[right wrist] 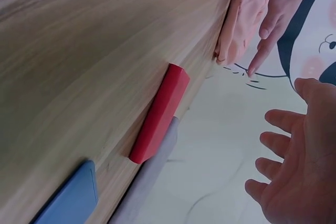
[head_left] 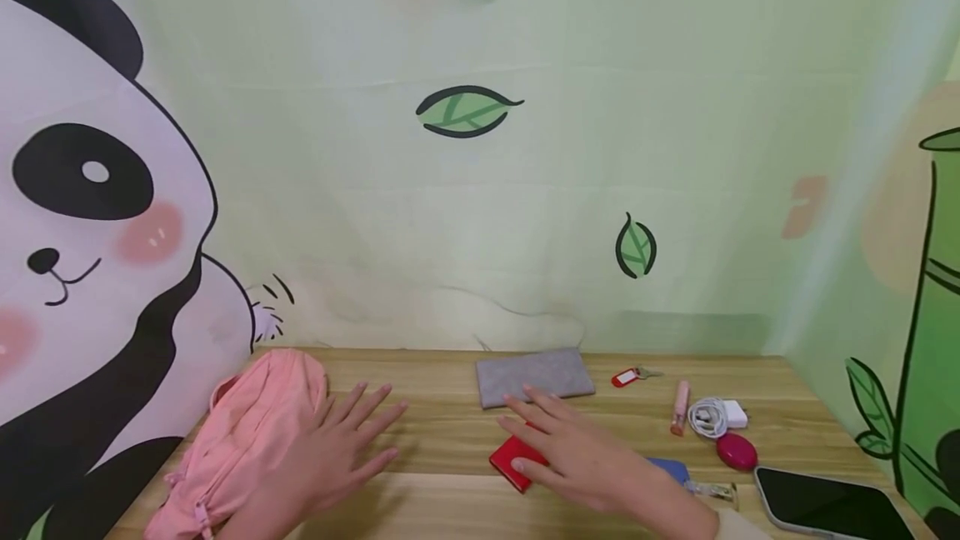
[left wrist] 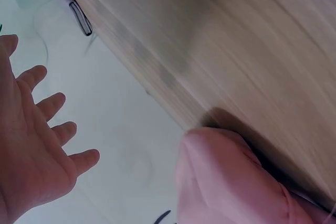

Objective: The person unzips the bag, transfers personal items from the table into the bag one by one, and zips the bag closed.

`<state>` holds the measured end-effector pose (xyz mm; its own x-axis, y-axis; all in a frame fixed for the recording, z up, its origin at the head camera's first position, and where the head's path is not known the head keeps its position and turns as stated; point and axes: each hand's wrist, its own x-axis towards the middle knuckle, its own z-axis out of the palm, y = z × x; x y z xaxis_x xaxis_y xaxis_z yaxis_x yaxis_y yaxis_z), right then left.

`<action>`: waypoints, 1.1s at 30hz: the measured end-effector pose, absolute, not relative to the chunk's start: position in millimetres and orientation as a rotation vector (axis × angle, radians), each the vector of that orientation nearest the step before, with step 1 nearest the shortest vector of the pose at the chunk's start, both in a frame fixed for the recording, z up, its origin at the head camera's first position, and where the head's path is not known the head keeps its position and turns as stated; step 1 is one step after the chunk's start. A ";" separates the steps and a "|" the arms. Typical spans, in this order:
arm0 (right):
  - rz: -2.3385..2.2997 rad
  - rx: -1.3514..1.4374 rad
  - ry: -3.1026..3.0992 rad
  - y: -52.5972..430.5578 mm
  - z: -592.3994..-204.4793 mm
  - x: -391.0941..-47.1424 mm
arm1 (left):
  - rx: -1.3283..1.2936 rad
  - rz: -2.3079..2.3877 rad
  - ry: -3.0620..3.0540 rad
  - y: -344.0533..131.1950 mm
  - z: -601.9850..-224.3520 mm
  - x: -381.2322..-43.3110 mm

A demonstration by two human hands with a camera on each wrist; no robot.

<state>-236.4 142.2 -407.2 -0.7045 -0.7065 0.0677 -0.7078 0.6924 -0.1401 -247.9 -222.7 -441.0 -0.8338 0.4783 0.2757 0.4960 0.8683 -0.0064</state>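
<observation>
My left hand hovers over the table beside a pink fabric bag, fingers spread and holding nothing. The bag, which has a zip, lies at the table's left end. My right hand is raised above a small red case, its fingers straight and apart. In the right wrist view a gap shows between this hand and the red case. Behind the case lies a flat grey pouch. Partly hidden under my right forearm is a blue flat item.
On the right lie a key with a red tag, a pink tube, a coiled white cable, a white charger, a magenta round case and a phone. A panda-printed cloth hangs behind the wooden table.
</observation>
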 end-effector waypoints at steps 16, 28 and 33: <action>0.201 1.237 -2.858 122.5 -409.6 -242.6 | -0.567 -0.074 -2.799 -257.3 -439.4 -246.4; 0.136 1.329 -2.745 113.7 -415.5 -245.8 | -0.337 0.021 -2.854 -302.5 -444.4 -250.0; 0.142 1.367 -2.695 107.6 -414.3 -243.0 | -0.390 0.193 -2.850 -321.2 -450.2 -250.3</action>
<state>-243.0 107.6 -414.3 -0.5862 -0.7971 0.1453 -0.8079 0.5885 -0.0308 -250.3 -321.2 -450.2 -0.9309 0.2799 0.2346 0.2457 0.9553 -0.1647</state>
